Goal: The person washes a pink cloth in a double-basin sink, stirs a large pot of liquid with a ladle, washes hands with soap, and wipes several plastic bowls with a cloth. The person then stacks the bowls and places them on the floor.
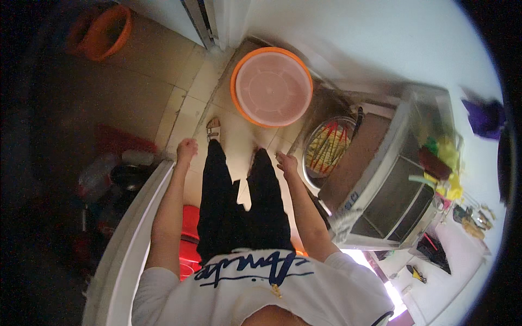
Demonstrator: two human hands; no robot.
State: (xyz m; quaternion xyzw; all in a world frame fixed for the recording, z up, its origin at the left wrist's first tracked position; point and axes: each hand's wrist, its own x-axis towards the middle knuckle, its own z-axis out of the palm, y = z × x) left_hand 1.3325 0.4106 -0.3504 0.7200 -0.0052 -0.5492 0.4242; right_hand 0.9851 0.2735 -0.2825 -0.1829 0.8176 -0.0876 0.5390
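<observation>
My left hand point(186, 149) hangs beside my left thigh, its fingers curled in and nothing visible in them. At my other side is my right hand point(287, 162), a little blurred, with some fingers apart and no object visible in it. On the floor ahead of my feet stands a round orange tub point(234, 90), its top covered by a pale translucent lid or basin point(271, 91). To the right of my right hand, close to the wall, is a round metal-rimmed container point(329, 146) with yellowish contents and red strips across them.
A grey double-basin unit point(391, 199) stands at my right. A white door edge point(122, 228) rises close to my left arm. Red plastic containers point(190, 240) sit beside my left leg. Orange buckets point(108, 34) lie farther off. Dark clutter point(128, 177) fills the left side.
</observation>
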